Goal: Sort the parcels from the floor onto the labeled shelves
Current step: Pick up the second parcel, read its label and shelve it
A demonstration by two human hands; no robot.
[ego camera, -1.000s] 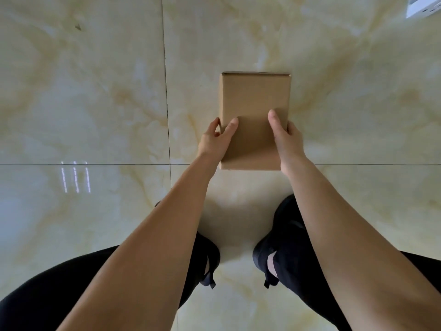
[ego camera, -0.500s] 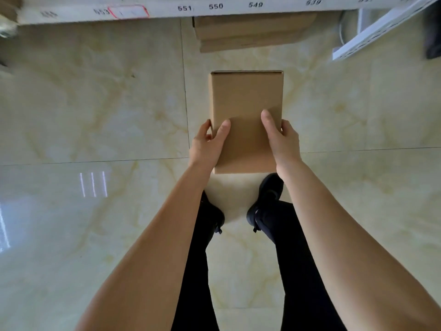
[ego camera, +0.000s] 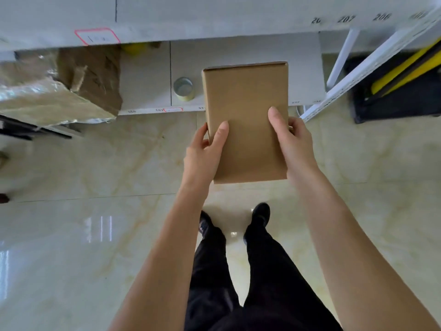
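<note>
A flat brown cardboard parcel (ego camera: 245,111) is held in the air in front of me, its plain face up. My left hand (ego camera: 205,151) grips its left edge with the thumb on top. Gripping the right edge is my right hand (ego camera: 291,142), thumb laid across the face. Beyond the parcel stands a white shelf unit; its lower shelf (ego camera: 238,48) has a front lip with small number labels, and the upper shelf edge (ego camera: 214,25) carries numbers and a red-framed label (ego camera: 96,36).
A tape roll (ego camera: 183,89) sits on the lower shelf. At its left end lie a brown wrapped package (ego camera: 95,72) and a shiny plastic bag (ego camera: 35,99). A white shelf post (ego camera: 358,75) and a black-and-yellow object (ego camera: 401,80) stand at right. My legs and shoes stand on glossy marble floor (ego camera: 95,163).
I have stood up from a crouch with the parcel still in both hands. The view has tilted up, so the shelves now fill the top of the frame.
</note>
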